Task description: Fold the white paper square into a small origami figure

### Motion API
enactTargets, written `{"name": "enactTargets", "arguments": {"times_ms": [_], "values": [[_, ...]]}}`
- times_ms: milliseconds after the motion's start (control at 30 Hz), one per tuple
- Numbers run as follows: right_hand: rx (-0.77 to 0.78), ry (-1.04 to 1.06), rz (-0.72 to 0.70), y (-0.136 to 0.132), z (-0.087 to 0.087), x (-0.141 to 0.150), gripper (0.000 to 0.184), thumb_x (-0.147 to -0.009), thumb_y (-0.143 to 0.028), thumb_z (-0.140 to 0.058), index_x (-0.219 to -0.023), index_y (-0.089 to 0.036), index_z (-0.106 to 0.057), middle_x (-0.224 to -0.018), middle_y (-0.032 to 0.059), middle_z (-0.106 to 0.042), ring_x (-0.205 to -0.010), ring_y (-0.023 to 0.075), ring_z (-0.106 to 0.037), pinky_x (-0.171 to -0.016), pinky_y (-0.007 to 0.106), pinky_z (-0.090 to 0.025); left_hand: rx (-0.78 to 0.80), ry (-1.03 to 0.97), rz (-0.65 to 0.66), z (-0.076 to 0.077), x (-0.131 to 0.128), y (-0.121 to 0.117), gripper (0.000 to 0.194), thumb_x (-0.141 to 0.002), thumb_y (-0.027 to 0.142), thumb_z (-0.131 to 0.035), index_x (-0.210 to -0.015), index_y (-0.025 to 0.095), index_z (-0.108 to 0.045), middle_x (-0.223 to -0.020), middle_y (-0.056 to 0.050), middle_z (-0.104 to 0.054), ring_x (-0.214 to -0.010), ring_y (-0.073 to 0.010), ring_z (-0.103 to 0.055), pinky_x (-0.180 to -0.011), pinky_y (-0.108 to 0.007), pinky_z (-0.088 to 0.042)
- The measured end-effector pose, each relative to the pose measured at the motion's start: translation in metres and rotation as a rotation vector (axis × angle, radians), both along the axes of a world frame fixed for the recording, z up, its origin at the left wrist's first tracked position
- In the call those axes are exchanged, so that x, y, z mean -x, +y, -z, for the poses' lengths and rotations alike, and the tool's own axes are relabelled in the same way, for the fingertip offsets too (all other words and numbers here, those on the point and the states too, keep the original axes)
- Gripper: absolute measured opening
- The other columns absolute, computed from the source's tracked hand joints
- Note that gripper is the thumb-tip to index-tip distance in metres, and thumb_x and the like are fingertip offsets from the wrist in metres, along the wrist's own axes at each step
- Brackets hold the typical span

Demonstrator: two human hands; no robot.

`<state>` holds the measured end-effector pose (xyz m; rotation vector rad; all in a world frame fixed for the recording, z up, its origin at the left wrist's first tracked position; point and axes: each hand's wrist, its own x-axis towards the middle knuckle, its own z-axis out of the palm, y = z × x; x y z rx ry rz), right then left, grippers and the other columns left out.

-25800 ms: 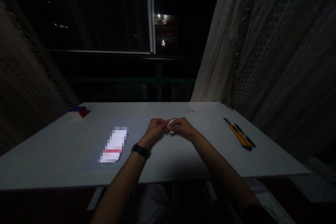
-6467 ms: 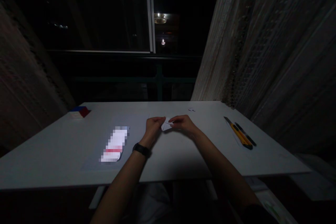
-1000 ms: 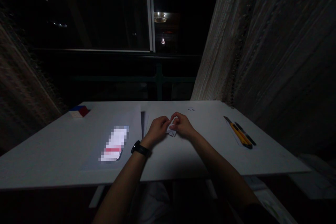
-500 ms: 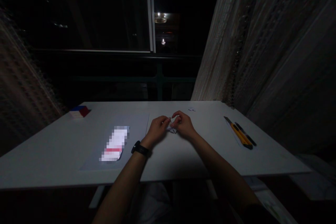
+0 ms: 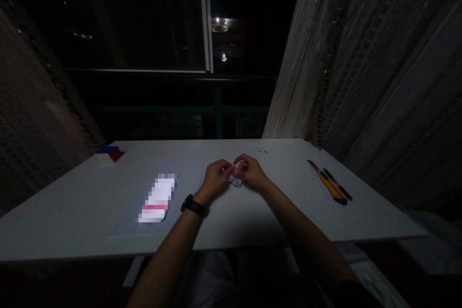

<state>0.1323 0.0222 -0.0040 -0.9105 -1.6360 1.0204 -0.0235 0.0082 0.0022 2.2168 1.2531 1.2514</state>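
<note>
A small piece of folded white paper [image 5: 235, 181] sits between my two hands over the middle of the table. My left hand [image 5: 217, 177], with a black watch [image 5: 193, 205] on its wrist, pinches the paper from the left. From the right, my right hand [image 5: 250, 171] grips it with thumb and curled forefinger. Both sets of fingertips nearly meet above the paper and hide most of it; pointed folds show below them. Dim light blurs the finer creases.
On the white table [image 5: 224, 231], a lit phone [image 5: 159, 199] lies on a paper sheet [image 5: 191, 173] at left. A coloured cube [image 5: 109, 154] stands far left. Small paper scraps [image 5: 263, 150] lie behind my hands. At right are a yellow utility knife [image 5: 328, 184] and a black pen [image 5: 337, 184].
My fingers have shifted slightly on the paper, and its folded points show a little lower and more spread. My hands are closer together at the fingertips. The other things stay put.
</note>
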Motion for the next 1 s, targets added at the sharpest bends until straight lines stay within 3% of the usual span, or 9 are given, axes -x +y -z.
{"name": "enactTargets", "arguments": {"times_ms": [167,467,667,800,1000], "values": [[0.012,0.026,-0.020,0.0017,0.0019,0.0002,0.040,-0.051,-0.019,-0.072,-0.088,-0.018,-0.056,-0.054,-0.0072,-0.057,-0.047,0.0093,-0.051,-0.049,0.022,-0.042,0.009,-0.027,-0.006,0.0002,-0.0003,0.0014,0.021,-0.080,0.031,-0.051,-0.073,0.016,-0.063,-0.072,-0.002,-0.063,-0.068,-0.0127,-0.055,-0.062,-0.023,-0.039],[-0.006,-0.031,0.042,-0.0017,-0.0031,-0.0032,0.032,-0.050,-0.014,-0.069,-0.081,-0.017,-0.059,-0.047,-0.0077,-0.053,-0.044,0.0093,-0.050,-0.046,0.021,-0.042,0.063,-0.003,0.032,-0.0037,-0.0025,-0.0043,0.023,-0.078,0.036,-0.053,-0.075,0.016,-0.065,-0.073,-0.003,-0.064,-0.067,-0.0135,-0.055,-0.062,-0.025,-0.040],[0.043,0.065,-0.042,0.0012,-0.0011,-0.0028,0.039,-0.050,-0.022,-0.073,-0.084,-0.018,-0.055,-0.053,-0.0064,-0.058,-0.046,0.0104,-0.054,-0.046,0.021,-0.042,0.018,-0.020,-0.011,-0.0025,-0.0013,-0.0022,0.022,-0.079,0.032,-0.052,-0.073,0.016,-0.065,-0.072,-0.003,-0.064,-0.068,-0.0137,-0.056,-0.063,-0.025,-0.041],[0.047,0.075,0.004,0.0022,-0.0026,-0.0031,0.038,-0.050,-0.025,-0.074,-0.082,-0.017,-0.056,-0.051,-0.0061,-0.057,-0.045,0.0102,-0.052,-0.044,0.021,-0.039,0.083,-0.127,-0.044,-0.0010,-0.0016,0.0012,0.023,-0.077,0.034,-0.054,-0.077,0.016,-0.068,-0.076,-0.004,-0.067,-0.071,-0.0150,-0.059,-0.064,-0.025,-0.044],[0.086,0.109,0.013,0.0012,-0.0052,-0.0034,0.036,-0.048,-0.023,-0.074,-0.079,-0.015,-0.058,-0.047,-0.0069,-0.055,-0.041,0.0086,-0.049,-0.043,0.021,-0.037,0.063,-0.135,0.039,-0.0055,-0.0023,-0.0031,0.028,-0.079,0.037,-0.052,-0.080,0.016,-0.070,-0.077,-0.005,-0.068,-0.071,-0.0154,-0.060,-0.065,-0.025,-0.043]]}}
